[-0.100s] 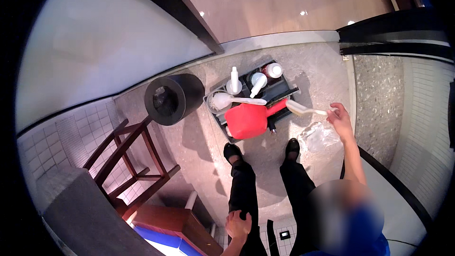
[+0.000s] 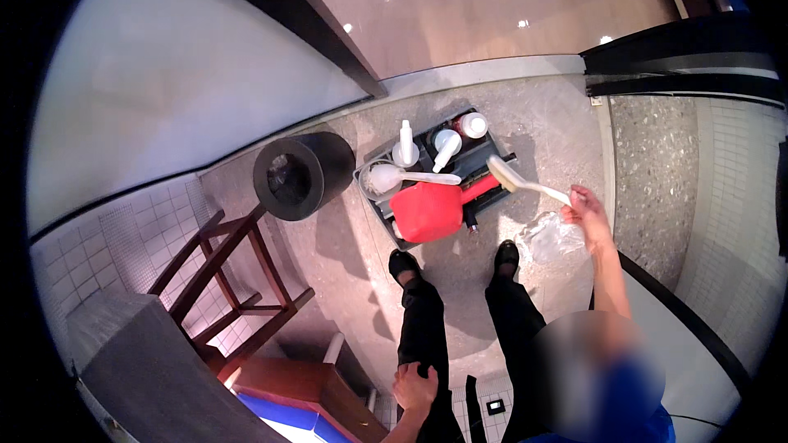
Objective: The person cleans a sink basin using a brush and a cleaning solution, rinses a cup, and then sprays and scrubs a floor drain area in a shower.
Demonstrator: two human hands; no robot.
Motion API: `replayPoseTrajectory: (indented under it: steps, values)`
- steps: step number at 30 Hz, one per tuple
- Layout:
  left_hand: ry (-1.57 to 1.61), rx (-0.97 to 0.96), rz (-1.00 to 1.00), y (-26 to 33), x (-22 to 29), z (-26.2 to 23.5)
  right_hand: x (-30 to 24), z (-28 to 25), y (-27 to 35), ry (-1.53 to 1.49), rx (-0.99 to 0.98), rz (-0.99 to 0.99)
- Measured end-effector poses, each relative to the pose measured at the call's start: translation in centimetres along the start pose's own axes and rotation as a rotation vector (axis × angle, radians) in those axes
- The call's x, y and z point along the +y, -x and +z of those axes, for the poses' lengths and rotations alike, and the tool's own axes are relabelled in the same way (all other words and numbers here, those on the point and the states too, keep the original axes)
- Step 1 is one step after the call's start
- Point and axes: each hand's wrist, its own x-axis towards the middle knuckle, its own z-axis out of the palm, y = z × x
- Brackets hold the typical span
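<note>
My right hand (image 2: 586, 212) is closed round the end of a white scrub brush (image 2: 532, 184). The brush's pale bristle head points left, toward the grey caddy (image 2: 384, 222) on the floor, and hangs beside its right edge. In the caddy lie a red dipper (image 2: 428, 212), a white toilet brush (image 2: 419, 176) in a clear holder, two white pump bottles (image 2: 405, 146) and a white-capped bottle (image 2: 473, 125). My left hand (image 2: 416, 387) rests on my left thigh, its fingers laid over the dark trousers. A crumpled clear plastic bag (image 2: 550, 238) lies below the brush handle.
A black round bin (image 2: 305, 174) stands left of the caddy. Nearer on the left are a dark wooden chair (image 2: 238, 279) and a brown box (image 2: 289, 388). A raised sill (image 2: 484, 68) runs behind the caddy, and a white panel stands at far left.
My right hand has shifted slightly down, and the brush has tilted so its head sits higher and a little farther left. My left hand stays on the thigh.
</note>
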Motion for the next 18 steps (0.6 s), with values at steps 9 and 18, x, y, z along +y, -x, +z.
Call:
replayPoseTrajectory:
  steps: [9, 18]
  values:
    - [-0.131, -0.035, 0.061, -1.9, 0.9, -1.6, 1.1, 17.0, -3.9, -0.875, -0.544, 0.073]
    - [-0.108, 0.028, 0.055, -3.6, 1.0, -3.5, -0.1, 28.5, -10.6, 0.078, 0.341, -0.229]
